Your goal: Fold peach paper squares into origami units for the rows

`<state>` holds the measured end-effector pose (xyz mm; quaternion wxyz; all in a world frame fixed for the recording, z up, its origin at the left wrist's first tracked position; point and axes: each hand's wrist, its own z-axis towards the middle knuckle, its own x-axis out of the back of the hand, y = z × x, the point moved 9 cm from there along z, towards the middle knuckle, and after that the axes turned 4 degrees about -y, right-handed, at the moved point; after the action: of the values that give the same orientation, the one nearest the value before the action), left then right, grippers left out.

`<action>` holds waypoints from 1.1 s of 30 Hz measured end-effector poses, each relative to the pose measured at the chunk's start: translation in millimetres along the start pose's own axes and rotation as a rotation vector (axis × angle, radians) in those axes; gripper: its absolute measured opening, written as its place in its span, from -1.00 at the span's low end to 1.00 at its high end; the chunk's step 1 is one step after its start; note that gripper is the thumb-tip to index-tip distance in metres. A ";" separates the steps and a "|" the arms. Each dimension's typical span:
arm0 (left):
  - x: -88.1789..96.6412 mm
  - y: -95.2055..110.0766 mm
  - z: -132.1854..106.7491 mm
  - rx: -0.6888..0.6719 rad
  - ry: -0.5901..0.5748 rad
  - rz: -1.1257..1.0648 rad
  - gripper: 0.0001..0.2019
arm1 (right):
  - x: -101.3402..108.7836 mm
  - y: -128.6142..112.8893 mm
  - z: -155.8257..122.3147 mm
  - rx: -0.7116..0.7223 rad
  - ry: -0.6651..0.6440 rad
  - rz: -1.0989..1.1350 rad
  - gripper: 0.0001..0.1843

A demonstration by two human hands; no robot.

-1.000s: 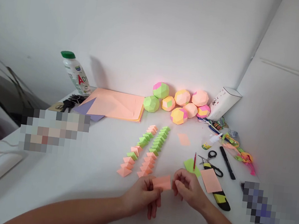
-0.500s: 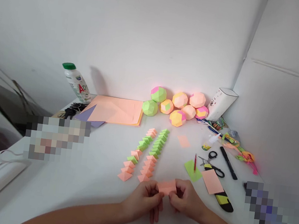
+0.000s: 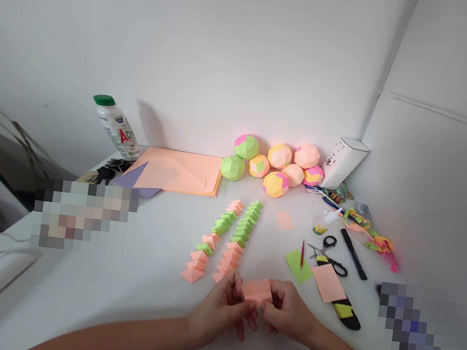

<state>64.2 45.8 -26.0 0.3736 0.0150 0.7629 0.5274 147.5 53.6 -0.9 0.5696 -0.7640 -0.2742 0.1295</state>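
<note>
A small peach piece of paper (image 3: 257, 291) is held between both hands near the front of the table. My left hand (image 3: 221, 305) pinches its lower left side, thumb in front and some lower fingers loosely curled. On the right edge, my right hand (image 3: 290, 312) grips the paper between thumb and fingers. Just beyond my hands run two rows of folded paper units, one mixed peach and green (image 3: 204, 248), the other green at the far end (image 3: 248, 222) and peach at the near end. Part of the paper's lower edge is hidden by my thumbs.
Faceted paper balls (image 3: 279, 156) stand against the wall. Peach sheets (image 3: 178, 171) lie beside a white bottle (image 3: 115, 129). At right are scissors (image 3: 329, 242), a cutter (image 3: 348, 314), a peach slip (image 3: 328, 283), a red pen (image 3: 302, 254) on green paper (image 3: 294, 262), glue (image 3: 326, 220) and a black marker (image 3: 354, 254).
Both hands still hold the paper, which is now tilted, its right side raised. The left fingers have shifted and curled up a little. The whole view has moved slightly.
</note>
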 end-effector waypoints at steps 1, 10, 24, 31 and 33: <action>0.8 -1.6 0.2 0.005 0.005 -0.002 -0.55 | -2.4 -0.4 0.0 0.004 -0.015 -0.007 -0.87; 4.7 -3.8 2.6 0.042 0.062 -0.024 -0.46 | 39.1 -8.1 -7.5 0.034 0.110 -0.128 -0.90; -7.7 -5.1 11.5 0.024 -0.179 -0.166 -0.55 | 18.2 -43.7 -16.4 0.600 -0.011 -0.596 -0.68; -7.4 -7.8 11.5 0.054 -0.213 -0.117 -0.60 | 30.7 -31.6 -7.3 0.486 0.075 -0.403 -0.93; -8.1 -7.4 10.2 0.072 -0.224 -0.081 -0.57 | 31.4 -33.0 -6.7 0.461 0.095 -0.365 -0.95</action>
<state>78.7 47.3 -29.2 0.4767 0.0564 0.7349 0.4790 167.6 72.8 35.9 0.7543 -0.5577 -0.3431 0.0480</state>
